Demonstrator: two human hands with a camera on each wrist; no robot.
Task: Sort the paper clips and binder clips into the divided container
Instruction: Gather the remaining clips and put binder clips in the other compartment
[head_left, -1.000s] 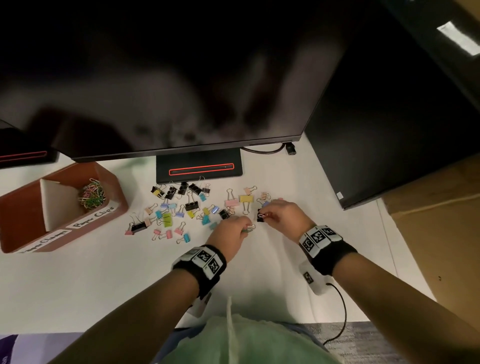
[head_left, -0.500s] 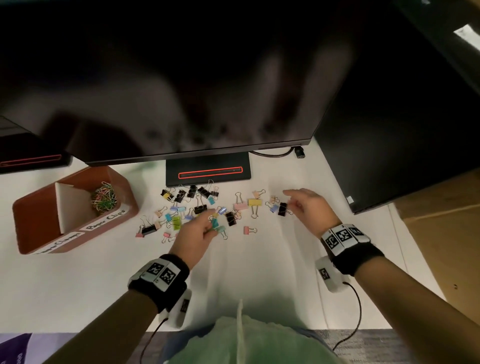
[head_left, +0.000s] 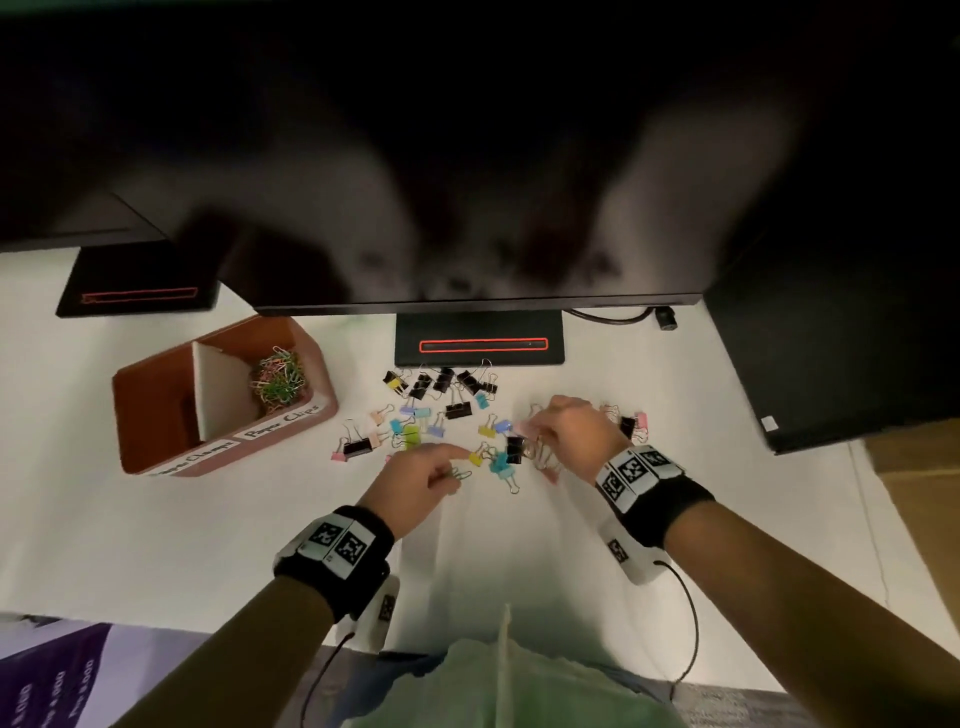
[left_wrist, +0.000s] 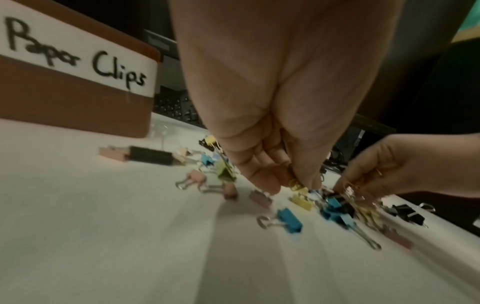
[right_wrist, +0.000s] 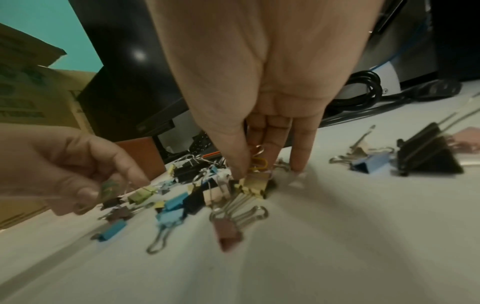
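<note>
The brown divided container (head_left: 156, 415) stands at the left. Its right compartment, labelled Paper Clips, holds a heap of coloured paper clips (head_left: 278, 382). Several coloured and black binder clips (head_left: 457, 410) lie scattered in front of the monitor stand. My left hand (head_left: 452, 465) is at the near edge of the pile, index finger pointing out, and pinches a few paper clips (left_wrist: 296, 184). My right hand (head_left: 535, 434) reaches down into the middle of the pile. It pinches yellow and orange paper clips (right_wrist: 258, 162) just above a yellow binder clip (right_wrist: 254, 185).
A large dark monitor (head_left: 467, 182) overhangs the back of the white desk, its stand (head_left: 478, 345) just behind the clips. A black box (head_left: 857, 312) blocks the right side. A black binder clip (head_left: 628, 426) lies right of my right hand.
My right hand has come back left from the black binder clip to the middle of the pile. My left hand stays at the pile's near edge, still pinching paper clips.
</note>
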